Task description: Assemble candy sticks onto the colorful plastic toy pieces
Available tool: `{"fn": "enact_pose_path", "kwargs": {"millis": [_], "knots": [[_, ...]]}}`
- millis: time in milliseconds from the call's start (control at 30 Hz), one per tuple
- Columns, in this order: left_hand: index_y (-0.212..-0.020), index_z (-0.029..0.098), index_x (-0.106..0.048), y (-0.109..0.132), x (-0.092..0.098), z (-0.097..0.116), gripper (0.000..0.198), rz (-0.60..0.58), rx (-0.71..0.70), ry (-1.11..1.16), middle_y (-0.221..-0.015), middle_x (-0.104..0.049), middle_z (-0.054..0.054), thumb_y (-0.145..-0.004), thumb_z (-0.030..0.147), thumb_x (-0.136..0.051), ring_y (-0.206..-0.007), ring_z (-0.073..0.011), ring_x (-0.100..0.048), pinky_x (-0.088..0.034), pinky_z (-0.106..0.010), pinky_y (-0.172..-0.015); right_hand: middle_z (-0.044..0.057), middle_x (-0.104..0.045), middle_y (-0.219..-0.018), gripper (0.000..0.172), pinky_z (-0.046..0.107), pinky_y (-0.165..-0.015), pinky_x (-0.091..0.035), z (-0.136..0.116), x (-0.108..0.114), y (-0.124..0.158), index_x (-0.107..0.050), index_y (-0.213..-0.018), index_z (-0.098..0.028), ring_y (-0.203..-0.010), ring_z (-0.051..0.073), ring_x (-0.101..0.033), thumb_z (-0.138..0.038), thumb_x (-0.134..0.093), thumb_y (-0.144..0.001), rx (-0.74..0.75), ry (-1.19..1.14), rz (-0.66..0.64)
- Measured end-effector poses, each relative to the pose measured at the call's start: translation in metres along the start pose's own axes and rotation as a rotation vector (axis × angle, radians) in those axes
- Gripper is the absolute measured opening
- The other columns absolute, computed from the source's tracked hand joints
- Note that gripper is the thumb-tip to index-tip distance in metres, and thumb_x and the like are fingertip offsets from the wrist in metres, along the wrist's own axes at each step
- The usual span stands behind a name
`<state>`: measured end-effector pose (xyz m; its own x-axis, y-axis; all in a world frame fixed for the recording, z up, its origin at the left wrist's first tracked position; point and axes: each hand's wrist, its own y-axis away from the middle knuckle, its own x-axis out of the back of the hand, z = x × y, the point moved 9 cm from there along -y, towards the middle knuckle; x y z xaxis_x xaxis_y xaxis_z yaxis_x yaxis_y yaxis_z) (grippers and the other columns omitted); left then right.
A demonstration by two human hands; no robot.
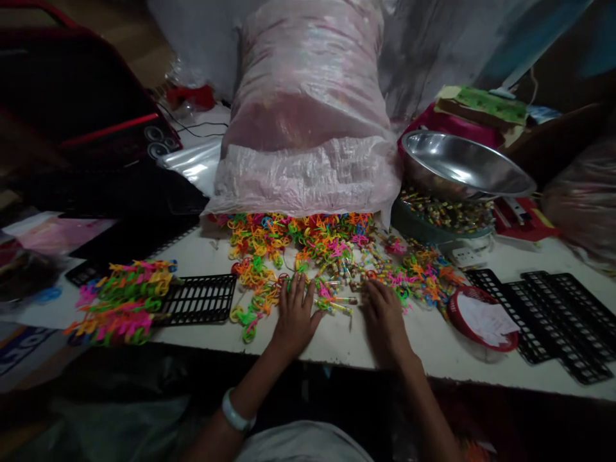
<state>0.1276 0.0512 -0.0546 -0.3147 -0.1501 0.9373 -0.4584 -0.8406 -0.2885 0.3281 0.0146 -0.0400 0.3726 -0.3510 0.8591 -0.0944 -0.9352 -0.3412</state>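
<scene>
My left hand (296, 317) lies palm down on the white table with its fingers spread. Its fingertips touch the near edge of a heap of small bright plastic pieces (260, 273), in orange, green, pink and yellow. To its right lie a few thin tubes (342, 300) with coloured, patterned wrapping. My right hand (387, 317) rests on the table beyond these tubes, its fingers stretched forward and a little bent beside more small tubes and plastic pieces (409, 276). Nothing shows in its grasp, though the undersides of its fingers are hidden.
A large, full translucent sack (308, 115) stands behind the heap. At left, a black grid tray (199, 300) carries rows of coloured pieces (129, 298). On the right are a steel bowl (466, 163), a red basket (481, 319) and several black grid trays (553, 321).
</scene>
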Motion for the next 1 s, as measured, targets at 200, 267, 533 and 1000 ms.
{"fn": "enact_pose_path", "kwargs": {"millis": [200, 267, 533, 1000], "knots": [[-0.140, 0.013, -0.036, 0.001, 0.002, 0.000, 0.064, 0.019, 0.010, 0.012, -0.149, -0.029, -0.017, -0.088, 0.049, -0.046, -0.142, -0.0304, -0.017, -0.018, -0.052, -0.114, 0.012, -0.058, -0.120, 0.034, 0.048, -0.091, -0.039, 0.011, 0.008, -0.003, -0.057, -0.121, -0.020, -0.110, 0.027, -0.047, -0.021, -0.045, -0.090, -0.004, 0.142, 0.102], [-0.141, 0.014, -0.035, 0.001, 0.005, 0.000, 0.065, 0.026, 0.011, 0.024, -0.150, -0.028, -0.017, -0.088, 0.048, -0.048, -0.142, -0.0310, -0.017, -0.019, -0.052, -0.113, 0.010, -0.057, -0.121, 0.029, 0.047, -0.091, -0.038, 0.000, 0.005, -0.003, -0.061, -0.114, -0.023, -0.111, 0.028, -0.045, -0.021, -0.048, -0.089, 0.009, 0.153, 0.043], [-0.135, 0.030, -0.043, 0.000, 0.017, 0.019, 0.046, 0.038, -0.181, 0.109, -0.151, -0.029, -0.010, -0.090, 0.034, -0.050, -0.140, -0.0317, -0.021, -0.023, -0.057, -0.109, 0.011, -0.057, -0.118, 0.039, 0.045, -0.089, -0.040, -0.049, -0.016, 0.001, -0.053, -0.126, -0.022, -0.108, 0.028, -0.047, -0.030, -0.053, -0.087, 0.120, 0.011, -0.089], [-0.133, 0.014, -0.045, 0.005, 0.026, 0.004, 0.043, 0.176, -0.114, 0.238, -0.134, -0.051, -0.014, -0.090, 0.018, -0.045, -0.129, -0.0263, -0.041, -0.029, -0.050, -0.109, 0.010, -0.056, -0.099, 0.020, 0.026, -0.061, -0.039, -0.038, -0.039, 0.016, -0.052, -0.108, -0.016, -0.076, 0.018, -0.057, -0.017, -0.044, -0.090, -0.070, 0.331, -0.374]]}}
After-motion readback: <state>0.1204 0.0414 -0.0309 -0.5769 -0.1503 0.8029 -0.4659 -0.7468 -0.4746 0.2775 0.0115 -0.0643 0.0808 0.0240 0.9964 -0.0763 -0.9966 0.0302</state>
